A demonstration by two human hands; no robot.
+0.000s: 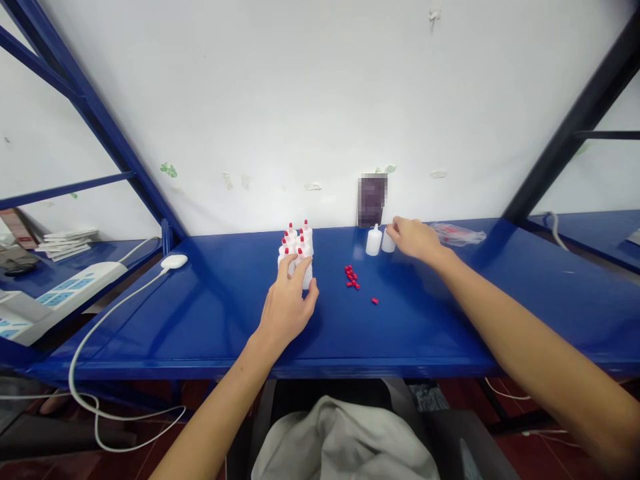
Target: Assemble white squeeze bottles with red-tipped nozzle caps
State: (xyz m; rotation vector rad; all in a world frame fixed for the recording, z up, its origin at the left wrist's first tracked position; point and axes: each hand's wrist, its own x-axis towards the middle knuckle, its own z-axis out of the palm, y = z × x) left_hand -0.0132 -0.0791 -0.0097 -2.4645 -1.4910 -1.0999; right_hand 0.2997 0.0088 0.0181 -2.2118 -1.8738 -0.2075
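Several white bottles with red caps (307, 237) stand grouped on the blue table (225, 320). My left hand (290, 297) is at the front of this group, its fingers curved around the side of a front bottle (307, 275). Right of the middle stands a white bottle without a red cap (373, 241). Beside it, my right hand (413, 238) has its fingers pinched at the top of another white bottle (388, 243); the fingers hide that bottle's tip. Between the hands lies a small pile of loose red caps (352, 277), with one single cap (375, 301) nearer the front edge.
A dark blurred rectangular object (371, 200) leans against the wall. A clear plastic bag (457, 234) with something red lies beyond my right hand. On the left are a white puck-like device (175, 262) with a cable and a power strip (83, 287). Blue frame posts flank the table.
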